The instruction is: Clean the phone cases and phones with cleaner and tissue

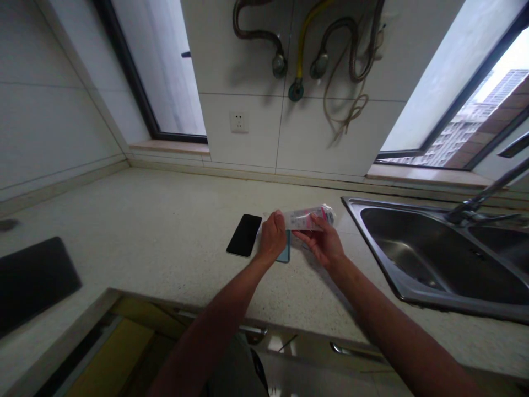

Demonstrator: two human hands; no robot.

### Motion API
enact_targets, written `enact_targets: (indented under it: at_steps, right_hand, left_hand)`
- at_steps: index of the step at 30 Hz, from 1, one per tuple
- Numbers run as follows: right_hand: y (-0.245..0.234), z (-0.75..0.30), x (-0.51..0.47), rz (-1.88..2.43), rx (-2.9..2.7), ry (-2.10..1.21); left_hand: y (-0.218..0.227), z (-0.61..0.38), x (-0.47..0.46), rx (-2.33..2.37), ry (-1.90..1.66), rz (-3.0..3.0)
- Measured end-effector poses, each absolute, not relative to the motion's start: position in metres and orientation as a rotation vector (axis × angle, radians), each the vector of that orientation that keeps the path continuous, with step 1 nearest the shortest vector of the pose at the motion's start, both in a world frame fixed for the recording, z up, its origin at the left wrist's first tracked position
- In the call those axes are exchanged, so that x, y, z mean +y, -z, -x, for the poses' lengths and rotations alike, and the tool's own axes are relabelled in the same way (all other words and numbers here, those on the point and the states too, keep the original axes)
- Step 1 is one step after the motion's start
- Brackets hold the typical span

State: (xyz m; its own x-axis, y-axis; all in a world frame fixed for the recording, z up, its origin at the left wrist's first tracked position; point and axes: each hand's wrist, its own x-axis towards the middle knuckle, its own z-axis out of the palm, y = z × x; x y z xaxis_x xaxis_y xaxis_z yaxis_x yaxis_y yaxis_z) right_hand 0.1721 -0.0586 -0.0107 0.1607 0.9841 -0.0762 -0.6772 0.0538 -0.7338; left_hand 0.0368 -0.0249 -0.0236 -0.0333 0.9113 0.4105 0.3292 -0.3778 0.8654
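A pink-and-white plastic-wrapped packet [308, 218] was held up just over the desk [165, 220], its near end clasped by the left hand [273, 237] and its underside pinched by the fingers [308, 237] of the right hand [324, 245], so both were clenched on it. A flat teal item [283, 251] lay right under the hands, a black phone [244, 235] sat beside that, and a steel sink [369, 248] was off to the right

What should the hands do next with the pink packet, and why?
Maybe lift the packet slightly. The left hand and right hand hold it low over the counter, beside a black phone and a teal object, so lifting may avoid bumping them.
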Motion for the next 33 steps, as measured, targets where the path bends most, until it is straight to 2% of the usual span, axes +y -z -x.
enact_targets:
  at_steps: [11, 19, 21, 27, 33]
  right_hand:
    - [-0.001, -0.181, -0.054, 0.612, -0.247, -1.323]
    - [-0.009, -0.197, -0.053, 0.430, -0.167, -1.268]
    - [-0.011, -0.203, -0.053, 0.433, -0.114, -1.240]
    - [-0.016, -0.223, -0.051, 0.396, 0.001, -1.101]
    - [-0.017, -0.222, -0.052, 0.415, 0.020, -1.138]
  left_hand:
    - [0.022, -0.037, -0.031, 1.336, -1.446, -1.579]
    - [0.017, -0.042, -0.034, 1.050, -1.358, -1.654]
    - [0.017, -0.040, -0.036, 1.040, -1.288, -1.756]
    - [0.016, -0.049, -0.052, 1.018, -0.954, -2.584]
    - [0.005, -0.083, -0.057, 1.342, -0.605, -2.701]
